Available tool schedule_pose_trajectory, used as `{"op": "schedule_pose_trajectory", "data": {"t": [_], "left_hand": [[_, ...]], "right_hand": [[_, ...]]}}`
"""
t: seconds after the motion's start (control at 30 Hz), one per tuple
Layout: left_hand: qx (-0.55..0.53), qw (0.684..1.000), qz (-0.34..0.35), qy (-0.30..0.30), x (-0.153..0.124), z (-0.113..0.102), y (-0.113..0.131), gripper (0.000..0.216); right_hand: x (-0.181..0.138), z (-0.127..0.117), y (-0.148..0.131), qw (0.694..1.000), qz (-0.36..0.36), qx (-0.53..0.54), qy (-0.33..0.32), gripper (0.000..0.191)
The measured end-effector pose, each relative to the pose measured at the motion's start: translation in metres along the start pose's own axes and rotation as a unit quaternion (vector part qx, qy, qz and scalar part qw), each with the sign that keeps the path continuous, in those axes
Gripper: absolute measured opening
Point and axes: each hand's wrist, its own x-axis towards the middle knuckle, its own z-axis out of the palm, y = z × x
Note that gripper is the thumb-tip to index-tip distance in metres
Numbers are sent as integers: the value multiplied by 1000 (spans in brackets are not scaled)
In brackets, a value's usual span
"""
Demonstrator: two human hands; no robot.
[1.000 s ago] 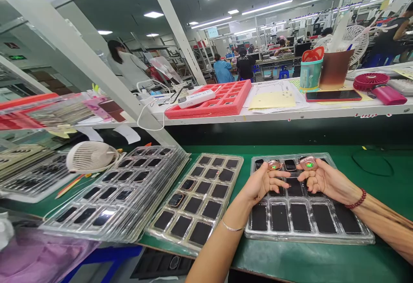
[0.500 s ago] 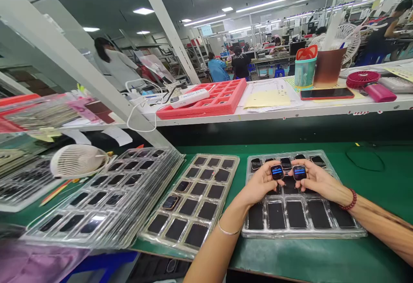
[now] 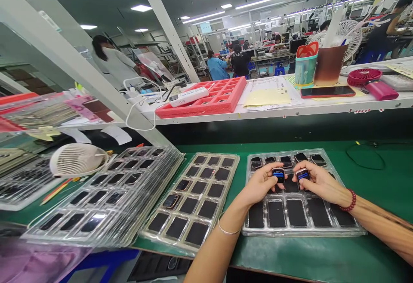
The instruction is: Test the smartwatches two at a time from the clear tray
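A small watch (image 3: 278, 175) with a lit, blue-barred screen sits above the middle of a clear tray (image 3: 303, 232), pinched between the thumb and fingers of the left hand (image 3: 262, 184). Just beside it, the right hand (image 3: 322, 183) pinches a second watch (image 3: 302, 174) the same way, tilted a little, its screen also lit. The clear tray lies on the green counter (image 3: 274, 255), dark watches along its far row, black pads in its near slots. Off to my left I see another tray (image 3: 169, 240), then a stack of trays (image 3: 158, 199) near a white fan (image 3: 77, 161). A red foam tray (image 3: 196, 111) rests on the shelf (image 3: 264, 115) behind.
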Motion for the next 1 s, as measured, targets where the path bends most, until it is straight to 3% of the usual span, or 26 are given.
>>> {"op": "schedule_pose_trajectory", "data": {"t": [0.5, 1.0], "left_hand": [[7, 999, -32, 11, -2, 2, 6, 56], [12, 999, -31, 7, -2, 1, 5, 41]], "right_hand": [[1, -2, 0, 999, 0, -43, -9, 28], [1, -2, 1, 999, -10, -49, -21, 27]]}}
